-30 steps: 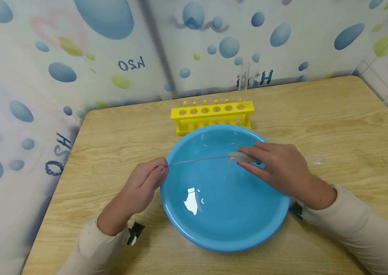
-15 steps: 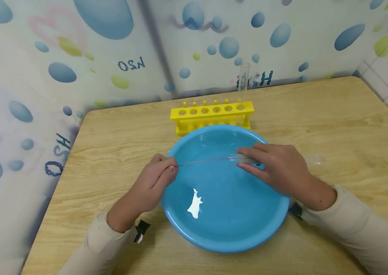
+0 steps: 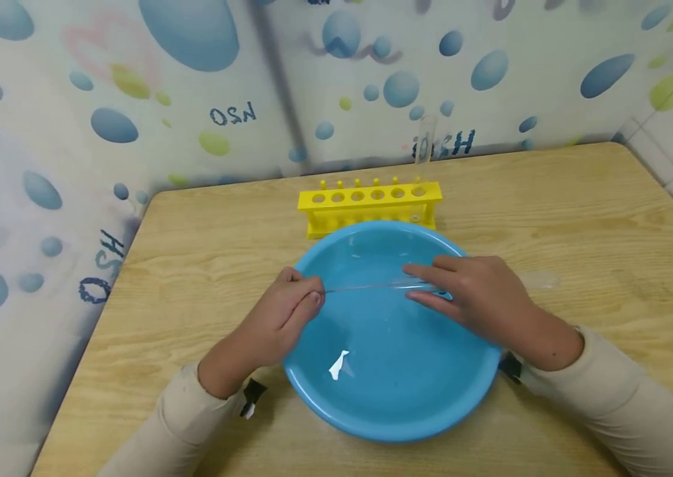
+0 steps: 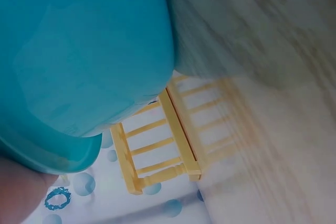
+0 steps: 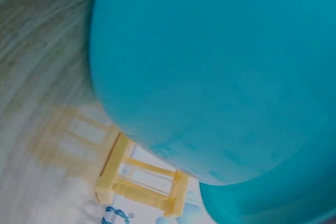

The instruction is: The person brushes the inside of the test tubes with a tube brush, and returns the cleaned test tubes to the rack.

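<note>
In the head view my left hand [image 3: 279, 315] grips the end of a thin twisted-wire handle of a test tube brush [image 3: 354, 287]. The wire runs right, into the mouth of a clear glass test tube [image 3: 411, 283]. My right hand [image 3: 482, 298] holds this tube nearly level over the blue basin [image 3: 393, 429]; its rounded end sticks out past the far side of the hand. The brush's bristles are hidden behind my right fingers. Water with a bright reflection lies in the basin. Both wrist views mostly show the basin's outer wall [image 4: 94, 51].
Behind the basin stands a yellow test tube rack [image 3: 370, 199]. Another clear test tube [image 3: 426, 142] is upright in its rightmost hole. The wooden table [image 3: 205, 238] meets a patterned wall [image 3: 265, 86] at the back.
My left hand has moved right, sliding the brush deeper into the test tube; the pale bristles seen at the tube's mouth are gone from there. The right hand stays nearly still.
</note>
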Demonstrator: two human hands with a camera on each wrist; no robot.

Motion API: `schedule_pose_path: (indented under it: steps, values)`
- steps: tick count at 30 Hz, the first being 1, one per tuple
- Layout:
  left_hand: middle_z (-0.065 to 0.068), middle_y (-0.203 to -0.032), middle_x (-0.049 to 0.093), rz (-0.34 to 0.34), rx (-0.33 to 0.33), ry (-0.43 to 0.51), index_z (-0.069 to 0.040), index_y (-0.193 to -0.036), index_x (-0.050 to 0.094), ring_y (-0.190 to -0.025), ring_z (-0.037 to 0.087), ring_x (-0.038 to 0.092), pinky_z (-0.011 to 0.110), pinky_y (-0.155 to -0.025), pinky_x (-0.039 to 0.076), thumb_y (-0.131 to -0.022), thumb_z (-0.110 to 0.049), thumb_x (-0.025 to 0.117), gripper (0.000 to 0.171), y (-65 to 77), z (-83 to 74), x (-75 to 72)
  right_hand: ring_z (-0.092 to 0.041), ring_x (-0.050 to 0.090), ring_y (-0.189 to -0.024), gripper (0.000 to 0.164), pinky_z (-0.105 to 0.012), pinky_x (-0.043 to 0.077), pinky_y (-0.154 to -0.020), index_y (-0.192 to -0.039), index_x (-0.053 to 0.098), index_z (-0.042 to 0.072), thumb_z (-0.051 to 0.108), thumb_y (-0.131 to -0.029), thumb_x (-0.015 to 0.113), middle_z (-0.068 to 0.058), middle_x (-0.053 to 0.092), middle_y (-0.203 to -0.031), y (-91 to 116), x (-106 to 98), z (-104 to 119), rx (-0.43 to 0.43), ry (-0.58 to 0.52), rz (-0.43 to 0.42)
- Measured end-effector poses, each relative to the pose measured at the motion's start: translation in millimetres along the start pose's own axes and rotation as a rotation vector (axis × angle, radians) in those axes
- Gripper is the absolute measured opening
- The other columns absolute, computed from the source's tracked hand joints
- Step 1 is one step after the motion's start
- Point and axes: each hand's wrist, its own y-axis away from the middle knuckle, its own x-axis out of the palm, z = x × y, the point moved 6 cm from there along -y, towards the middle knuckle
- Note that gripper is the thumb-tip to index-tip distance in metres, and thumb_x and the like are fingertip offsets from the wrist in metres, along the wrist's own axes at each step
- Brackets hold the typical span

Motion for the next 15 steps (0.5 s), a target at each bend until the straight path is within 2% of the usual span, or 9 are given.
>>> schedule_pose_path:
  steps: [9,15]
  values:
    - [-0.007,-0.068,0.042,0.010,-0.021,0.019,-0.014,-0.078,0.049,-0.080,0.013,0.043,0.035,-0.074,0.036,-0.101,-0.004,0.041,0.026,3.8,0.8,-1.2,-0.008,0.054,-0.056,0.043,-0.016,0.039,-0.050,-0.123,0.072,0.018,0.035,-0.083,0.081,0.000,0.070,-0.079,-6,-4,7,0.022,-0.009,0.028]
    - [-0.007,-0.069,0.043,0.044,-0.026,0.024,-0.015,-0.080,0.048,-0.079,0.013,0.043,0.034,-0.072,0.037,-0.103,-0.006,0.042,0.025,2.0,-1.6,1.0,-0.006,0.053,-0.056,0.042,-0.016,0.040,-0.050,-0.120,0.074,0.017,0.033,-0.082,0.083,0.001,0.067,-0.075,-7,-4,11,0.008,-0.051,-0.002]
